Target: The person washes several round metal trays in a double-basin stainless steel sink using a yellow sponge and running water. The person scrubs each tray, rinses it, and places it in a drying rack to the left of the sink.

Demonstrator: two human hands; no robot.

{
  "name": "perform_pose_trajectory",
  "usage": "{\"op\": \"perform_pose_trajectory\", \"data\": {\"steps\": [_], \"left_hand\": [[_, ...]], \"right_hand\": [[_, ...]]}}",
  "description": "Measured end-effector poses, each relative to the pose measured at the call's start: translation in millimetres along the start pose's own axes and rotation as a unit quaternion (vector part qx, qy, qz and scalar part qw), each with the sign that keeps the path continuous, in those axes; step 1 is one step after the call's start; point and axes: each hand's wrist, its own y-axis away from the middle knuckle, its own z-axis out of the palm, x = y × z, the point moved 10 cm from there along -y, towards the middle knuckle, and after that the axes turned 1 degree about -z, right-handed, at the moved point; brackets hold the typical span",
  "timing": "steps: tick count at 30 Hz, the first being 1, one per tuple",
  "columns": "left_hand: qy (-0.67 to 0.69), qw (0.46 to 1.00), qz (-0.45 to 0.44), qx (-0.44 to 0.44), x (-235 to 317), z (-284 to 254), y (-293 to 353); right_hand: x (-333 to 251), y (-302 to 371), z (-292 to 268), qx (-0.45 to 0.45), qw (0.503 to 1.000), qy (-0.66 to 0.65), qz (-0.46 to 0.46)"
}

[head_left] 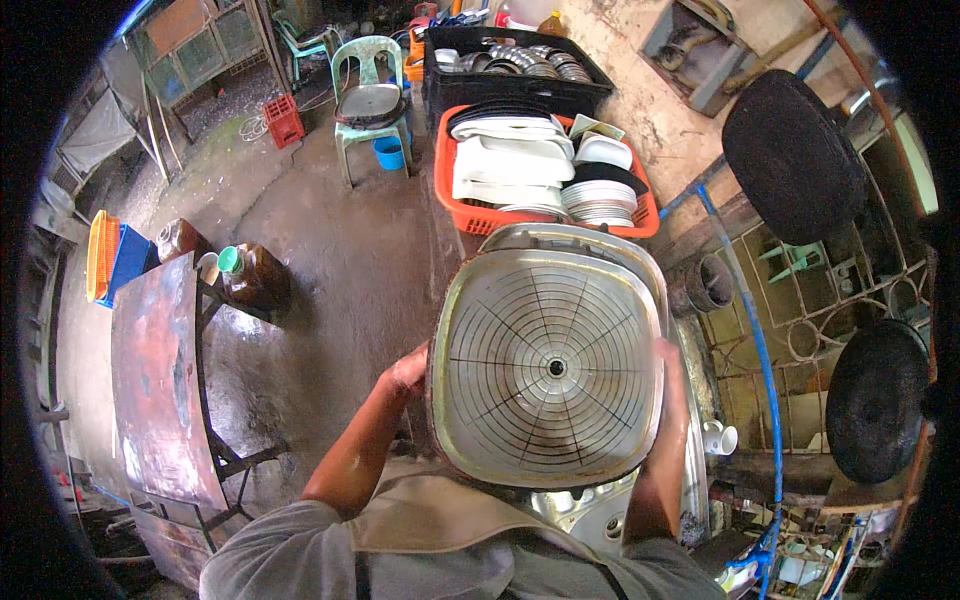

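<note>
I hold a large, rounded-square metal grill plate (530,300) before me, its face up. Rings of grooves and spokes run around a small dark hole at its centre. My left hand (410,369) grips the left edge, with most of its fingers hidden beneath. At the opposite side, my right hand (672,385) is wrapped against the right edge, fingers partly out of sight. Another metal pan (600,238) shows just behind the plate's far rim. Part of a metal sink (610,520) appears under the near right corner.
Beyond the plate sits an orange basket (470,217) of white dishes, then a black crate (434,85) of metal bowls. Dark pans (795,155) hang at right near a blue pipe (755,320). A worn table (155,380), jugs (255,280) and a chair (368,60) stand leftward.
</note>
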Motion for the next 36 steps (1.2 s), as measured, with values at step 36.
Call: {"op": "perform_pose_trajectory", "data": {"steps": [36], "left_hand": [[0.247, 0.892, 0.140, 0.352, 139, -623, 152]], "right_hand": [[16, -269, 758, -0.309, 0.920, 0.242, -0.009]]}}
